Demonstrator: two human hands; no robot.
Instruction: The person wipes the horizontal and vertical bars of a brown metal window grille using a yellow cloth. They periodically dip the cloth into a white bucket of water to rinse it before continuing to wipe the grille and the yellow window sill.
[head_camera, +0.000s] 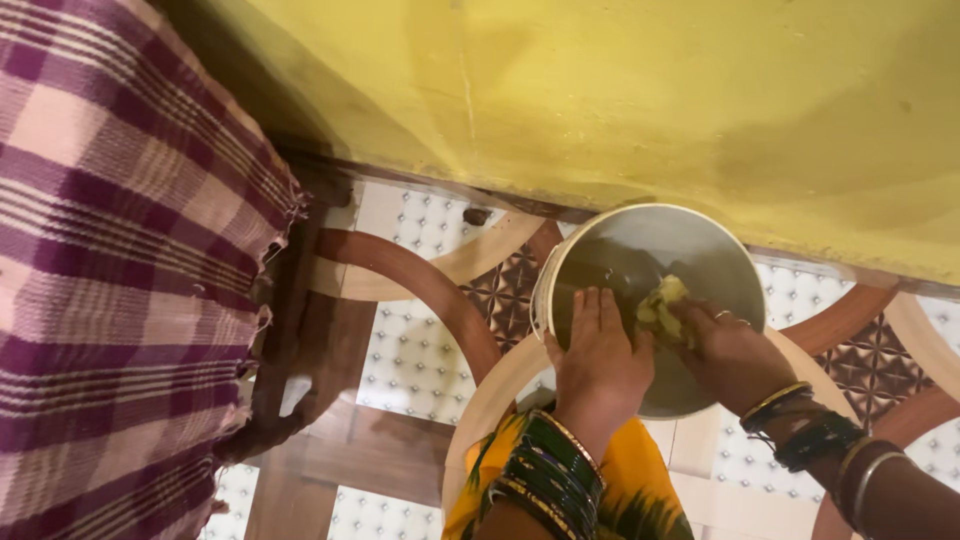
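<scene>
Two hands: both reach down into a white bucket (545, 290) that stands on the floor against the wall.
Left hand (598, 350): lies flat inside the bucket with the fingers straight and together, palm down, gripping nothing.
Right hand (728, 350): fingers curled shut around a yellowish cloth (662, 305), which shows as a wet, crumpled wad at the fingertips.
Cloth position: just beside the left hand's fingers, between the two hands, near the middle of the bucket's mouth.
Bucket: round, with a pale rim and a dark grey inside; whether water fills it I cannot tell.
Wrists: stacked green and gold bangles (548, 478) on the left, dark and gold bangles (812, 430) on the right; a ring on a right finger.
Floor (420, 340): glossy tiles, white with small dots, crossed by brown and cream curved bands.
Wall (650, 90): smooth yellow paint, touching the bucket's far rim.
Left side: a purple and pink checked cloth (120, 260) with a frayed edge hangs well apart from the bucket.
Open room: bare tile lies between the checked cloth and the bucket.
</scene>
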